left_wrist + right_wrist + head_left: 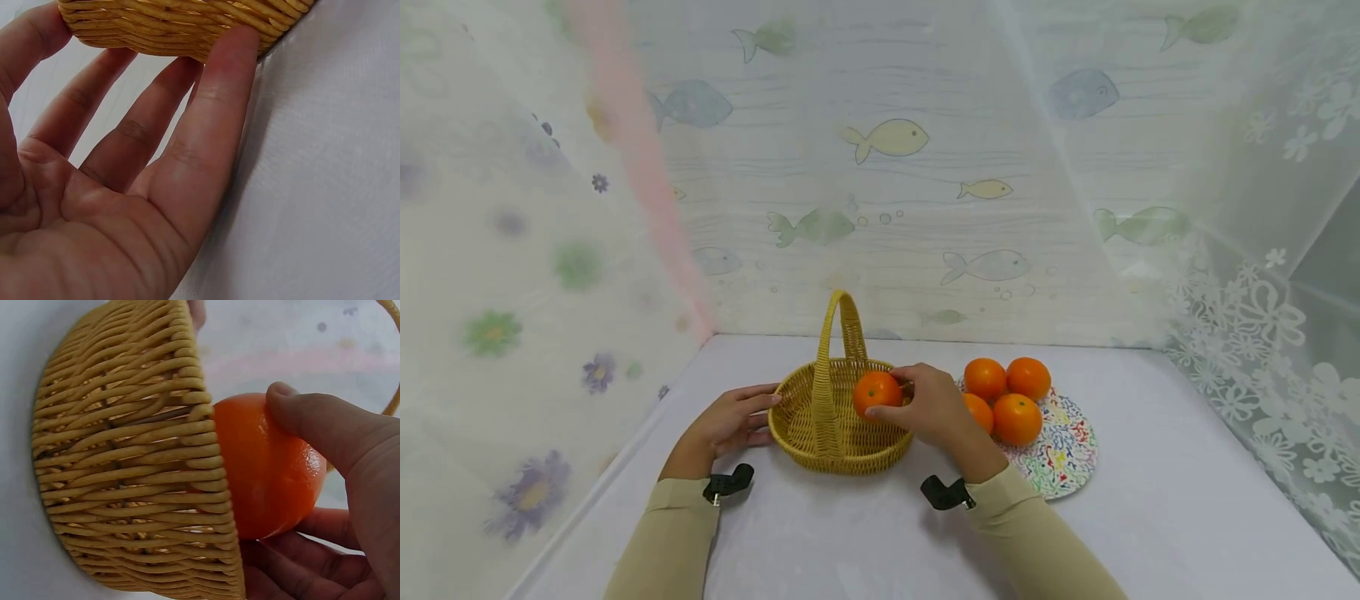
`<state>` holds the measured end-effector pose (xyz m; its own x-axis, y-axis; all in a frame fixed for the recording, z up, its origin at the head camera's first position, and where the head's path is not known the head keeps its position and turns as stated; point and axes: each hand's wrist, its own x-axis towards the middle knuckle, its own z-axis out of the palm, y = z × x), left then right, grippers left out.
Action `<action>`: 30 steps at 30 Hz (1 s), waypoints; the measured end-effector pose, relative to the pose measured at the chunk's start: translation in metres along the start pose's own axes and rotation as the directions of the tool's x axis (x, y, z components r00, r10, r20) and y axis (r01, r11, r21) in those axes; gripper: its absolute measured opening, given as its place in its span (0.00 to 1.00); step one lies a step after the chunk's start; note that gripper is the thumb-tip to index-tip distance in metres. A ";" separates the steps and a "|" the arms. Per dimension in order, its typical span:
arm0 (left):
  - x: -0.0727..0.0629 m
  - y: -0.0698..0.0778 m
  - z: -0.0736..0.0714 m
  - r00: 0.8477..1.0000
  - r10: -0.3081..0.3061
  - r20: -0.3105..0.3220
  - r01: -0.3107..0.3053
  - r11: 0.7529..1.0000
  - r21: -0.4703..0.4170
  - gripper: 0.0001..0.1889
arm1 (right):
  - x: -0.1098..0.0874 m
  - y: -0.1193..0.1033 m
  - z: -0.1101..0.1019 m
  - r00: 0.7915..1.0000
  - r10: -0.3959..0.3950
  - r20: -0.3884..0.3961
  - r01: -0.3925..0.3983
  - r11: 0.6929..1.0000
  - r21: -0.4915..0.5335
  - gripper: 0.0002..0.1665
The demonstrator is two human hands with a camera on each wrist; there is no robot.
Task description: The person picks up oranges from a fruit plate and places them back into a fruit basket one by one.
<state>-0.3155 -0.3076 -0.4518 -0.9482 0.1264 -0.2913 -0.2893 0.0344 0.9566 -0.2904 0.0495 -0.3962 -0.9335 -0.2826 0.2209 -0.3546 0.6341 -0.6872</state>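
Observation:
A yellow wicker basket (823, 429) with a tall arched handle stands on the white-covered table. My right hand (934, 406) grips an orange (876, 394) between thumb and fingers at the basket's right rim. In the right wrist view, the orange (265, 465) sits partly behind the woven wall (134, 456), its lower part hidden. On the opposite side my left hand (733, 419) touches the basket's left end. The left wrist view shows its fingers (212, 106) extended, with tips against the wicker side (181, 25).
Right of the basket lies a round plate (1071, 454) with a multicoloured speckled pattern. Several oranges (1017, 419) rest on its left part, some behind my right wrist. A fish-patterned curtain (880, 208) hangs along the table's back edge; sheer flowered fabric (1262, 400) borders the right side.

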 end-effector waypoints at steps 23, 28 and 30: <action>0.001 -0.005 -0.005 1.000 -0.004 0.010 0.003 1.000 0.009 0.37 | -0.001 0.004 0.025 0.995 -0.103 0.016 0.102 0.925 -0.367 0.38; 0.002 -0.003 -0.003 1.000 -0.006 0.003 0.006 1.000 0.009 0.36 | -0.004 0.001 0.025 0.993 -0.114 0.018 0.112 0.909 -0.401 0.37; 0.003 -0.003 -0.002 1.000 -0.009 0.003 0.009 1.000 0.008 0.35 | -0.005 0.000 0.024 0.993 -0.115 0.024 0.115 0.909 -0.401 0.36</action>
<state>-0.3174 -0.3093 -0.4553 -0.9452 0.1288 -0.3000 -0.2969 0.0435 0.9539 -0.2847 0.0336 -0.4136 -0.8850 -0.3707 0.2817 -0.4511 0.8323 -0.3221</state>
